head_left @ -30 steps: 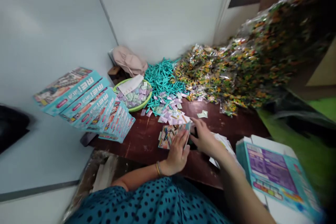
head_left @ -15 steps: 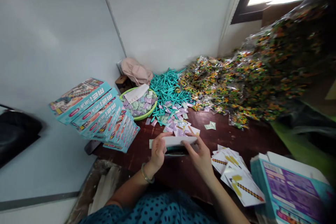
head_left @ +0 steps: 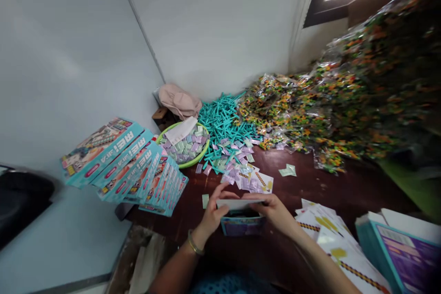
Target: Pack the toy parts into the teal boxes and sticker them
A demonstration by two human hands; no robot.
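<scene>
Between my two hands is a teal and purple carton (head_left: 242, 227), its white flap up at the top and a dark opening below the flap. My left hand (head_left: 214, 209) grips the carton's left side, thumb at the opening. At the right end, my right hand (head_left: 272, 209) has its fingers around the flap and its thumb at the opening. What lies inside the carton is too dark to make out. Just beyond the hands lie printed cards (head_left: 263, 183) with small lilac sachets (head_left: 231, 175) on them. A pale green sachet (head_left: 205, 200) is beside my left hand.
Stacked teal boxes (head_left: 127, 161) lean at the left. Behind are a green basket (head_left: 189, 163) of sachets, teal sticks (head_left: 222, 117), a pink cap (head_left: 181, 101) and bagged colourful pieces (head_left: 296, 110). Instruction cards (head_left: 344, 248) and flat cartons (head_left: 396, 252) lie at the right.
The carton has tipped so its printed teal and purple side now shows below the opening. Both hands still hold it, and the view has shifted slightly.
</scene>
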